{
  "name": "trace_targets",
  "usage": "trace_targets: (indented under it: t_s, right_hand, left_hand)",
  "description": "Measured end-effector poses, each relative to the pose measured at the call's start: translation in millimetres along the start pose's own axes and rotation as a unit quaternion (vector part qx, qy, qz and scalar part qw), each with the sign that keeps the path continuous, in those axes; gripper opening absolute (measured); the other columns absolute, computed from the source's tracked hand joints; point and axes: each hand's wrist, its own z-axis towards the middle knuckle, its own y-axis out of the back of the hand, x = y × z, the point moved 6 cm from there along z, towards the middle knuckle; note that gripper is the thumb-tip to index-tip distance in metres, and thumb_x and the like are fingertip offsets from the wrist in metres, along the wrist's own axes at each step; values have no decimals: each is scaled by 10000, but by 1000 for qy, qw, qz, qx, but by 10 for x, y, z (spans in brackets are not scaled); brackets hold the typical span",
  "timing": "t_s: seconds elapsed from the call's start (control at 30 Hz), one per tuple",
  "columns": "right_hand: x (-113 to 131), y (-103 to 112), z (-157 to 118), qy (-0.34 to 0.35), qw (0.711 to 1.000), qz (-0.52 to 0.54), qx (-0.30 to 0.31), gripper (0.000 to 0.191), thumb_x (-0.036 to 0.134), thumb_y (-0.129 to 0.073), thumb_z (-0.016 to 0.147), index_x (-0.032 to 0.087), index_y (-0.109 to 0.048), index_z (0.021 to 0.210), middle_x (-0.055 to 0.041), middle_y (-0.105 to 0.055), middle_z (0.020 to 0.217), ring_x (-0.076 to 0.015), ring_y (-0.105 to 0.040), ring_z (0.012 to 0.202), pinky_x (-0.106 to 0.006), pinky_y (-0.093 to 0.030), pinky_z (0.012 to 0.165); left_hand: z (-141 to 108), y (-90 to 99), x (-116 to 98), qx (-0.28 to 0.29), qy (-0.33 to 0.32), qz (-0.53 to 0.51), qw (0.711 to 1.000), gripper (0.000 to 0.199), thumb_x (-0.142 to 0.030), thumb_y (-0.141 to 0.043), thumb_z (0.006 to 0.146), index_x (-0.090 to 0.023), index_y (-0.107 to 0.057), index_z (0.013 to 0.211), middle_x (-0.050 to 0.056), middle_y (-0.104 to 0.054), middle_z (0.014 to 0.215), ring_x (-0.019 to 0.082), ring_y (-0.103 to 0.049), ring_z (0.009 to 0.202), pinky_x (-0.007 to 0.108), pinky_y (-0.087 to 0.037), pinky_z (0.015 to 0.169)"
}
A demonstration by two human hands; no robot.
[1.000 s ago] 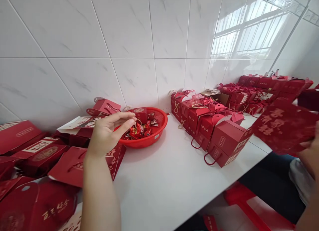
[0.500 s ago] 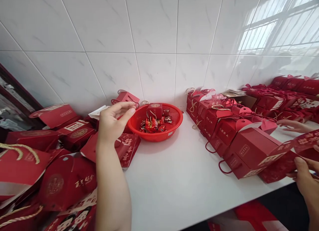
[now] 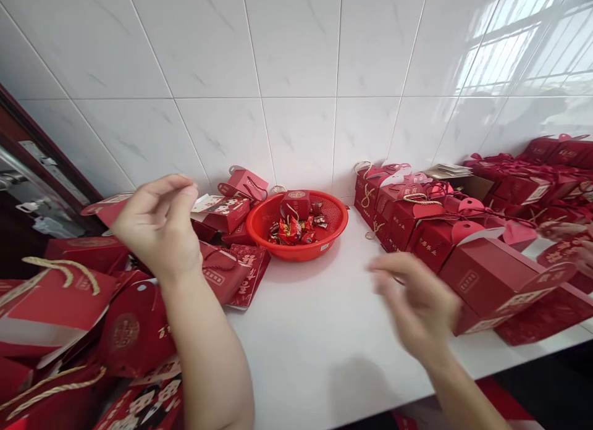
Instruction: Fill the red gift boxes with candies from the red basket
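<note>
My left hand [image 3: 160,229] is raised over the left pile of red gift boxes. Its fingers bend towards the thumb and their tips come together, with nothing visible between them. Over the white table my right hand [image 3: 417,300] is blurred by motion; a gap shows between thumb and forefinger, and it holds nothing I can see. Beyond and between the hands stands a red plastic basket [image 3: 303,253] containing wrapped sweets [image 3: 291,231] and a small red box [image 3: 295,204]. Beside my right hand is a closed red gift box [image 3: 495,278] at the near end of a row.
More red gift boxes [image 3: 134,325], some with rope handles, crowd the left side. Stacked boxes [image 3: 523,180] fill the back right. A tiled wall [image 3: 301,133] closes off the rear. Another person's blurred hand [image 3: 577,248] shows at the right edge.
My right hand has let go of a red box at the far right and moved left over the table. My left hand has shifted left, its fingertips drawn closer. The view has turned slightly left.
</note>
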Motion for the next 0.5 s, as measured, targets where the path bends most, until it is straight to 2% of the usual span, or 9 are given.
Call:
trace_targets:
  t_s: [0.07, 0.1, 0.13, 0.23, 0.3, 0.37, 0.43, 0.5]
  right_hand:
    - [-3, -699, 364, 23, 992, 59, 112, 199, 369, -540, 971, 229, -679, 998, -71, -675, 922, -180, -595, 725, -324, -485, 663]
    - [10, -1048, 525, 26, 980, 77, 182, 190, 375, -558, 961, 224, -674, 968, -51, -679, 899, -166, -594, 716, -304, -469, 658]
    - [27, -1347, 678, 24, 971, 82, 225, 182, 375, -576, 952, 217, -664, 937, -36, -681, 883, -159, -602, 736, -287, -456, 666]
    - [118, -2015, 1060, 27, 961, 25, 273, 178, 374, -603, 937, 203, -635, 974, -41, -692, 1012, -173, -628, 883, -265, -423, 698]
    - [191, -2324, 1220, 30, 956, -29, 290, 227, 414, -601, 935, 203, -630, 1012, -54, -688, 1063, -192, -630, 939, -268, -412, 694]
    - [249, -2543, 1304, 32, 947, -73, 312, 244, 424, -596, 931, 203, -630, 1026, -73, -684, 1098, -212, -631, 967, -275, -411, 685]
    - [264, -2665, 1330, 34, 936, -100, 336, 164, 343, -578, 927, 205, -638, 991, -83, -685, 1114, -225, -633, 983, -279, -411, 678]
    - [227, -2685, 1322, 38, 929, -102, 353, 97, 222, -548, 901, 207, -641, 921, -75, -697, 1083, -225, -639, 972, -276, -406, 674]
  left_hand:
    - [32, 68, -4, -29, 6, -5, 1000, 109, -164, -764, 603, -167, -733, 707, -20, -697, 700, 146, -662, 716, 317, -572, 759]
    - [44, 99, -3, -42, 11, -8, 999, 111, -172, -757, 581, -172, -724, 687, -22, -691, 680, 145, -657, 694, 318, -569, 736]
    - [55, 127, -1, -51, 17, -12, 998, 114, -175, -750, 560, -177, -718, 669, -25, -686, 662, 142, -650, 669, 315, -564, 710]
    - [77, 199, -7, -72, 20, -22, 997, 120, -180, -725, 529, -184, -721, 649, -27, -675, 638, 132, -632, 626, 302, -543, 665]
    - [89, 236, 3, -77, 23, -30, 996, 128, -183, -722, 516, -184, -728, 644, -29, -667, 628, 127, -631, 619, 297, -540, 667]
    - [100, 267, 31, -80, 34, -34, 996, 134, -183, -731, 505, -181, -732, 639, -28, -667, 626, 122, -634, 619, 288, -540, 666]
    - [110, 293, 71, -81, 52, -35, 995, 144, -180, -739, 497, -177, -736, 640, -25, -673, 626, 119, -640, 617, 274, -539, 655]
    - [118, 312, 107, -81, 64, -33, 994, 149, -178, -741, 497, -177, -740, 645, -26, -681, 625, 116, -646, 616, 260, -539, 643]
